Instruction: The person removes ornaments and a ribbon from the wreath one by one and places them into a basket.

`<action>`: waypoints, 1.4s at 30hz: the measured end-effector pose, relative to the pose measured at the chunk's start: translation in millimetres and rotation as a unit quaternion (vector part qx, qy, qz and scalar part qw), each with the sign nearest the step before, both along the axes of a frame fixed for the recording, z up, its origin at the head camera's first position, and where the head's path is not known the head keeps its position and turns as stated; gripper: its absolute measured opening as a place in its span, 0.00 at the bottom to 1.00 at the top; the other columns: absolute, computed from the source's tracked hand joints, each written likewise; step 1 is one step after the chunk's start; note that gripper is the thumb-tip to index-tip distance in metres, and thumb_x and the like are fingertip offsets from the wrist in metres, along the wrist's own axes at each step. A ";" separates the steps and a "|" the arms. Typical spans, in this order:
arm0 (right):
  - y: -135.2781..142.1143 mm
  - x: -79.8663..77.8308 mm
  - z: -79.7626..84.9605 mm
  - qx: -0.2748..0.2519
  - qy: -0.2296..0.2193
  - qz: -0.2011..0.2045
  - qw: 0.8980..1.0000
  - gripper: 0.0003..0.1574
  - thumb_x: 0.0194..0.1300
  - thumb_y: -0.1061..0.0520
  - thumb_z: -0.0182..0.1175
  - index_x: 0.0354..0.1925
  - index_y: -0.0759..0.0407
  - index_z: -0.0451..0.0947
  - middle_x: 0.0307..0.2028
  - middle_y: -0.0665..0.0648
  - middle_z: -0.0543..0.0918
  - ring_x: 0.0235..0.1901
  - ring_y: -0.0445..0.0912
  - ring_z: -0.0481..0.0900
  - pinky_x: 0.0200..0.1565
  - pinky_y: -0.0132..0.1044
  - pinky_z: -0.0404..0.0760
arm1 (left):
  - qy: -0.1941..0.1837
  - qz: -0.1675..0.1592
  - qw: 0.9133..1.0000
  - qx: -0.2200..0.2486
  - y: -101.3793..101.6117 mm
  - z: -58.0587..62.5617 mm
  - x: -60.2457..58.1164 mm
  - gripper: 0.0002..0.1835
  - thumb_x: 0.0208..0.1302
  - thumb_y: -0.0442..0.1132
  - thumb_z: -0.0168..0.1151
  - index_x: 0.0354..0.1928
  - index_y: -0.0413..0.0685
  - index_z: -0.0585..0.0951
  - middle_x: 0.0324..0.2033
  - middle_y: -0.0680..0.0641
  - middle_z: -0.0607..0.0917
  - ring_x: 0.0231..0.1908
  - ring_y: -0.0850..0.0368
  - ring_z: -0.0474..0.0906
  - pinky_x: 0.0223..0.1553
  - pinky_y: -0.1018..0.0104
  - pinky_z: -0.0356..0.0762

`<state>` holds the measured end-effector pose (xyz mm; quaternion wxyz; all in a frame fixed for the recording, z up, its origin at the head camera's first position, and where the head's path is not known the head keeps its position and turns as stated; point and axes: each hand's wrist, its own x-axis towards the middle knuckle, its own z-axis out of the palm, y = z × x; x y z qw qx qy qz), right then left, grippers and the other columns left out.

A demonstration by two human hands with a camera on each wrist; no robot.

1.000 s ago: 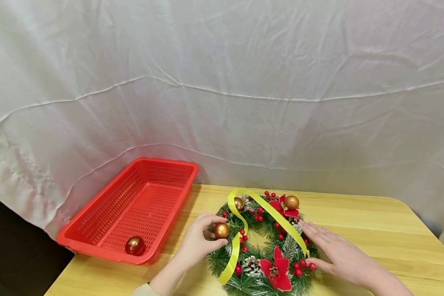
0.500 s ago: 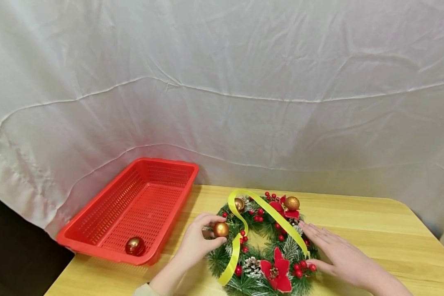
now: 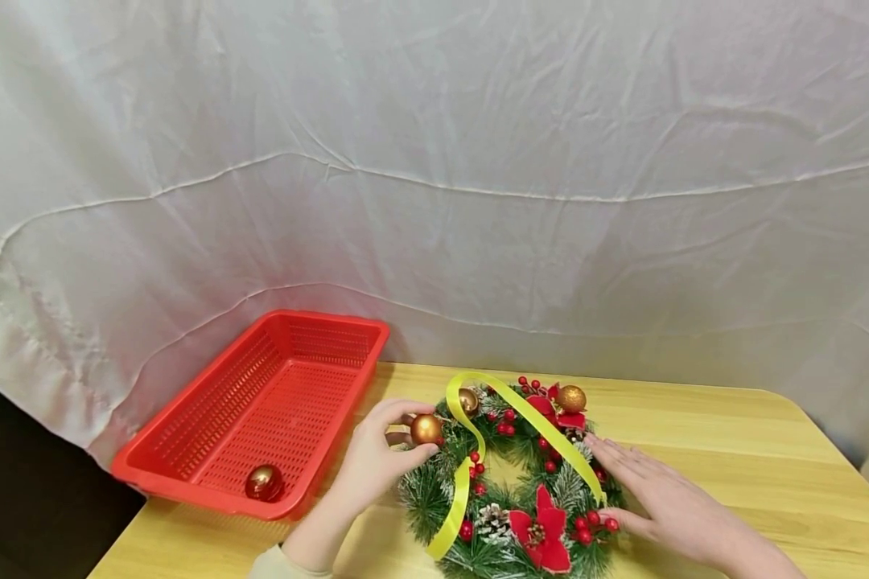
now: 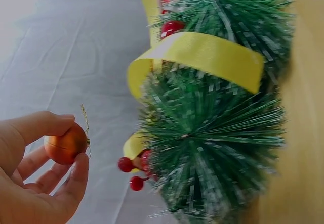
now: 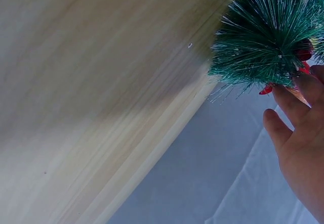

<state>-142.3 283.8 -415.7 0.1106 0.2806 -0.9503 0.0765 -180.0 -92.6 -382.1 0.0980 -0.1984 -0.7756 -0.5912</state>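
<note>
My left hand (image 3: 373, 457) pinches a gold Christmas ball (image 3: 426, 429) between thumb and fingers, at the left side of a green wreath (image 3: 434, 490). In the left wrist view the ball's gold hanging loop (image 4: 85, 117) sticks up toward the wreath, apart from its needles. With fingers extended, my right hand (image 3: 655, 500) rests on the wreath's right side beside red berries (image 3: 583, 534). A yellow ribbon (image 3: 517, 400) lies loosely across the wreath. Among its needles are a shiny ball (image 3: 468, 400), a glittery ball (image 3: 571, 398), red flowers (image 3: 543, 532) and a pinecone (image 3: 492, 520).
Left of the wreath stands a red perforated basket (image 3: 365, 378), with one shiny copper-coloured ball (image 3: 264, 482) at its near end. The wooden table (image 3: 739, 450) extends to the right. A pale cloth (image 3: 521, 161) hangs behind it.
Holding the gold ball, my left hand has moved slightly away from me and to the left along the wreath's edge. The right hand and the wreath have stayed practically still.
</note>
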 end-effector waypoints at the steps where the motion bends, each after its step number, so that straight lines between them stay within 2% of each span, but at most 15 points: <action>1: -0.1 -0.1 0.1 0.000 -0.001 -0.001 1.000 0.50 0.63 0.33 0.55 0.74 0.49 0.52 0.68 0.55 0.64 0.64 0.54 0.65 0.61 0.16 0.32 | 0.001 0.001 1.000 0.005 -1.2 1.6 -0.1 0.23 0.44 0.28 0.75 0.46 0.49 0.83 0.44 0.47 0.79 0.42 0.50 0.78 0.42 0.66 0.81; 8: -0.4 0.7 0.1 0.001 0.013 0.007 1.000 0.49 0.63 0.35 0.57 0.74 0.51 0.52 0.67 0.57 0.65 0.63 0.55 0.66 0.62 0.17 0.32 | 0.022 -0.001 0.999 0.029 -10.3 11.2 -0.7 0.23 0.44 0.26 0.75 0.46 0.45 0.83 0.43 0.46 0.79 0.42 0.49 0.79 0.43 0.63 0.81; 12: -0.2 0.5 0.1 -0.001 0.004 0.001 1.000 0.50 0.63 0.33 0.56 0.74 0.49 0.52 0.68 0.56 0.65 0.64 0.53 0.65 0.62 0.16 0.32 | 0.030 0.008 0.999 0.033 -15.4 16.9 0.5 0.24 0.43 0.25 0.74 0.46 0.44 0.83 0.43 0.46 0.79 0.43 0.49 0.78 0.45 0.62 0.80; 16: 0.0 0.1 0.5 -0.003 -0.011 -0.005 1.000 0.50 0.63 0.32 0.55 0.74 0.48 0.51 0.68 0.56 0.64 0.64 0.54 0.65 0.61 0.15 0.31 | 0.029 0.019 0.999 0.034 -20.8 21.7 2.0 0.24 0.43 0.24 0.74 0.46 0.47 0.83 0.44 0.47 0.79 0.44 0.50 0.78 0.46 0.63 0.80; 24: 0.0 1.6 1.6 -0.006 -0.012 -0.007 1.000 0.50 0.63 0.32 0.55 0.74 0.48 0.51 0.67 0.57 0.65 0.64 0.54 0.65 0.61 0.15 0.31 | 0.012 0.037 0.999 0.022 -33.8 26.0 4.7 0.24 0.45 0.25 0.74 0.47 0.47 0.82 0.45 0.48 0.79 0.45 0.51 0.80 0.47 0.64 0.79; 28: -0.4 2.0 1.9 -0.008 -0.025 -0.012 1.000 0.49 0.63 0.31 0.54 0.74 0.47 0.50 0.67 0.58 0.66 0.64 0.55 0.65 0.60 0.15 0.31 | 0.004 0.045 0.999 0.014 -39.9 24.9 7.2 0.24 0.45 0.26 0.74 0.47 0.44 0.82 0.45 0.47 0.79 0.44 0.53 0.79 0.46 0.65 0.79; 39: -0.6 1.3 1.3 -0.015 -0.040 -0.011 0.999 0.49 0.64 0.32 0.53 0.75 0.47 0.50 0.67 0.59 0.65 0.63 0.57 0.66 0.60 0.15 0.31 | 0.011 0.070 0.997 -0.008 -61.4 19.8 11.2 0.22 0.46 0.28 0.75 0.46 0.50 0.83 0.44 0.49 0.80 0.41 0.57 0.78 0.44 0.67 0.80; 42: -0.7 1.3 1.9 -0.018 -0.052 -0.016 0.998 0.50 0.63 0.31 0.53 0.75 0.46 0.50 0.67 0.58 0.65 0.64 0.58 0.65 0.59 0.15 0.31 | 0.010 0.076 0.997 -0.006 -67.1 19.5 11.6 0.22 0.46 0.29 0.75 0.46 0.48 0.83 0.43 0.49 0.81 0.41 0.57 0.78 0.42 0.67 0.80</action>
